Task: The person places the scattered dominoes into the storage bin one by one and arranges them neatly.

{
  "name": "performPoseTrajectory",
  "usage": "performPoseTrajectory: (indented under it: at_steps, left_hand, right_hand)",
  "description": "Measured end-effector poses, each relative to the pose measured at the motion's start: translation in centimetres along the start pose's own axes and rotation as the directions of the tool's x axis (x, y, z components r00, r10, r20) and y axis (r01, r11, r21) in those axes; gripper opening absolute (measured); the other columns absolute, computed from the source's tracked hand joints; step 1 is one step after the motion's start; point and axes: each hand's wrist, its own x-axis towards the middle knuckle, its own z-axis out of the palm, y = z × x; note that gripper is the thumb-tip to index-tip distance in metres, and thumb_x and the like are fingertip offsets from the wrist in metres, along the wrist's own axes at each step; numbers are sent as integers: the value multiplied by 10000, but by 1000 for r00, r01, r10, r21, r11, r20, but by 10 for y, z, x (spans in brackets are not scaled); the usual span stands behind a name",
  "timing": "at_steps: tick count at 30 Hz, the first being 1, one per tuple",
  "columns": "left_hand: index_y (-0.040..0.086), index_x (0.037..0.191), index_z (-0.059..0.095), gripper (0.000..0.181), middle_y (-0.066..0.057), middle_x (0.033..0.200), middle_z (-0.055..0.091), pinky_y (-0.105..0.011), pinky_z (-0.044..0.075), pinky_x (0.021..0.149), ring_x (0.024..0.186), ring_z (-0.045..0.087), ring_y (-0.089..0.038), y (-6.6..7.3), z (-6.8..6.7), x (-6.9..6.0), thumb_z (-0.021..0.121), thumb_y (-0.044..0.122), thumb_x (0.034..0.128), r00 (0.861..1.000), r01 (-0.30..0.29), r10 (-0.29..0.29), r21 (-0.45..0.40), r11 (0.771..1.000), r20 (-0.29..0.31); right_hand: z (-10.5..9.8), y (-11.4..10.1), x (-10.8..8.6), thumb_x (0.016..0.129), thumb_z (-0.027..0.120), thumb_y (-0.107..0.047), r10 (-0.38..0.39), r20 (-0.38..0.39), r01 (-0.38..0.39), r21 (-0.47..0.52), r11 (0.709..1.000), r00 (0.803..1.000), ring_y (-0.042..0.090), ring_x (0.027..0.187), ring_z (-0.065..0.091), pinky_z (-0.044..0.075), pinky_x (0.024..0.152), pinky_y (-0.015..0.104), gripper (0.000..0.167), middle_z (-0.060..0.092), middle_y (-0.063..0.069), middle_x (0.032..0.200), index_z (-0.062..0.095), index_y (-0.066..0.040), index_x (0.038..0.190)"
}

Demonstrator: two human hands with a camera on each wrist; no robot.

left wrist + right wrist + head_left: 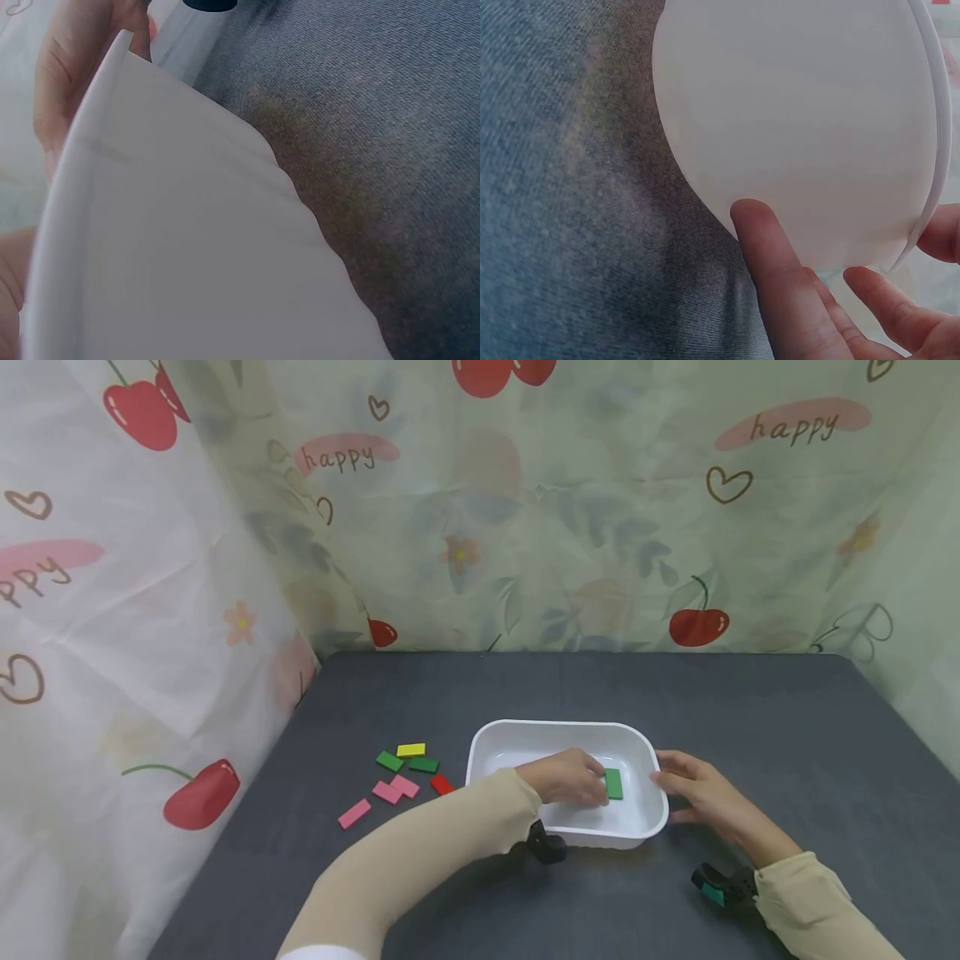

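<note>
A white plastic tub (517,731) sits on the dark tabletop. My left hand (570,777) reaches down inside it with bent fingers. Right beside those fingertips is a green tile (613,783); whether they pinch it or only lie against it is unclear, and the palm side is hidden. My right hand (701,793) grips the tub's right end. In the right wrist view the thumb is at the rim and the fingers (769,247) lie against the outer wall. The tub's front wall (187,210) fills the left wrist view.
Left of the tub lie loose tiles: a yellow tile (411,750), a green one (423,765), another green one (389,762), a red tile (442,784) and several pink tiles (354,813). A printed curtain (525,543) hangs behind the table (420,693).
</note>
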Motion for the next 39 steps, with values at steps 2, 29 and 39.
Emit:
performPoseTrajectory:
  at_steps: [2, 29, 39]
  left_hand:
    - [-53, 1318, 540, 573, -84, 1042, 617, -265, 504, 885, 838, 592, -147, 1, 2, 1, 703, -58, 769, 1000, 4, -4, -18, 1000, 3]
    - [-13, 1323, 548, 576, -67, 1032, 631, -295, 463, 955, 891, 571, -158, 6, 10, 2, 716, -24, 773, 1000, 19, -18, -43, 999, 21]
    - [-15, 1326, 544, 579, -73, 1051, 622, -319, 463, 968, 918, 572, -172, 5, 11, 1, 721, -26, 774, 999, 19, -18, -66, 998, 29]
  right_hand:
    - [0, 0, 0, 988, 531, -278, -5, 5, 5, 4, 1000, 1000, 480, 1257, 463, 564, 787, 461, 667, 323, 347, 1463, 220, 51, 1478]
    - [0, 0, -1, 996, 517, -262, -18, -4, 18, -17, 1000, 1000, 483, 1244, 475, 567, 772, 460, 641, 357, 356, 1435, 229, 56, 1472]
    - [1, 0, -1, 995, 518, -258, -16, -7, 16, -16, 1000, 1000, 502, 1253, 458, 567, 768, 466, 648, 348, 362, 1437, 218, 62, 1472]
